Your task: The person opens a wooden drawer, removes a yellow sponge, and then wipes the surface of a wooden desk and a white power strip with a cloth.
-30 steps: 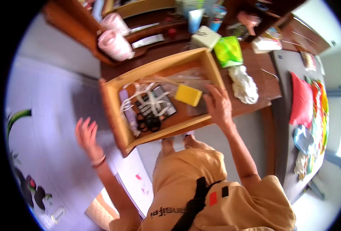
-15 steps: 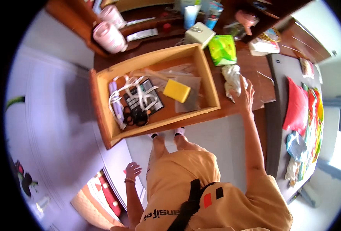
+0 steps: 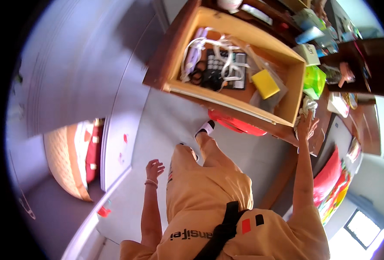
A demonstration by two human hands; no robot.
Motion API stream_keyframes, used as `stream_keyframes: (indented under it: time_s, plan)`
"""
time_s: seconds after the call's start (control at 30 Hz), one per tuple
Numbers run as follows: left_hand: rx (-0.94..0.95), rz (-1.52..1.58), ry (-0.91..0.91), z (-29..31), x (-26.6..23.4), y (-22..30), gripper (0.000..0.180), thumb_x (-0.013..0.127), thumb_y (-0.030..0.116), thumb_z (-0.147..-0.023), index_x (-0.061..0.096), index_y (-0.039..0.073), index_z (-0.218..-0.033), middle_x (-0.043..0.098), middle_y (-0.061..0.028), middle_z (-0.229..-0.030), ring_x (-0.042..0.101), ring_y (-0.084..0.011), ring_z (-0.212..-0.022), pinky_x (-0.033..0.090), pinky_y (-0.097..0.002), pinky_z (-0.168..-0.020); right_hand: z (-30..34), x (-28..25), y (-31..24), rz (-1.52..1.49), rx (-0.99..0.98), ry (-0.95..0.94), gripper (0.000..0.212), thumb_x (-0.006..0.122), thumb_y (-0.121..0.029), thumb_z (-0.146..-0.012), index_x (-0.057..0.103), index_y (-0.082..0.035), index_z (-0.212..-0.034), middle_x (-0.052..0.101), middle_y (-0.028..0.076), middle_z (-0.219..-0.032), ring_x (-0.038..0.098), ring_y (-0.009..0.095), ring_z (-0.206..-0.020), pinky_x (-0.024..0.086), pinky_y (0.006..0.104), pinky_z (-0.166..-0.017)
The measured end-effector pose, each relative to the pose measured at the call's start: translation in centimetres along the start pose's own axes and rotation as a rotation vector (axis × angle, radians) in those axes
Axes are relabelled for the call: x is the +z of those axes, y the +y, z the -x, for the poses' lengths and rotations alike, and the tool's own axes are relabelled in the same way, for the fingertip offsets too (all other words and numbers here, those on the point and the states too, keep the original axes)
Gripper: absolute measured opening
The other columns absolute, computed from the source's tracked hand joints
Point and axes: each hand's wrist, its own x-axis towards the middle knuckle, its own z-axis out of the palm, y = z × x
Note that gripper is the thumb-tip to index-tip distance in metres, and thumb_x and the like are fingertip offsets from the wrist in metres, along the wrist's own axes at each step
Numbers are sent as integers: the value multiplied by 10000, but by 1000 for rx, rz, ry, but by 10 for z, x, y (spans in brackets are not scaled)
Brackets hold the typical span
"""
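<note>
My right hand [image 3: 305, 126] lies over the lower part of a crumpled white cloth [image 3: 308, 105] near the tabletop's right front edge. Its fingers are stretched and spread; they partly cover the cloth. My left hand [image 3: 154, 169] hangs beside my left leg, fingers loosely apart and nothing in it. Between them, farther ahead, a wooden drawer [image 3: 226, 98] rests on the tabletop. Inside it lie a yellow block [image 3: 265, 84], a lilac long-handled item [image 3: 194, 52], a tangled white cord [image 3: 232, 60], a dark keypad-like object [image 3: 239, 80] and black round items.
A bright green packet [image 3: 314, 82] and a pale box [image 3: 308, 54] stand right of the drawer. Something red and round [image 3: 237, 123] sits below the table edge. At right is a bed with a pink pillow [image 3: 326, 175]; at left, a pale purple cupboard [image 3: 88, 65].
My view has swung left, so the drawer and tabletop appear farther up and right. My right hand lies further over the white cloth. One foot has stepped ahead.
</note>
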Motion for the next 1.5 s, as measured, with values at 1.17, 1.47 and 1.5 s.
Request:
stream_keyframes:
  time_s: [1.17,1.47,1.5]
  plan:
    - [-101,-339,186,-263,233,-455,739,682,191,-714,345,98,-1365,431,-183,-1257,463,-391,-1116,408,-427,-930,81,186,175,525,-167,63,388,460,-249,-906,497,43,-1160,549,209,-1122,498,339,-1012,362,454,-912]
    - [-157,-308,249,-272,262,-451,747,670,239,-708,347,125,-1371,394,-164,-1306,440,-363,-1163,390,-428,-963,75,197,165,552,-167,61,364,453,-224,-899,510,41,-1142,551,217,-1113,501,348,-1006,372,454,-897]
    - [-159,-297,243,-274,261,-450,751,673,246,-705,347,125,-1371,393,-161,-1302,433,-361,-1169,392,-429,-959,74,198,164,551,-169,63,362,452,-221,-898,512,40,-1140,551,218,-1112,501,349,-1006,373,454,-896]
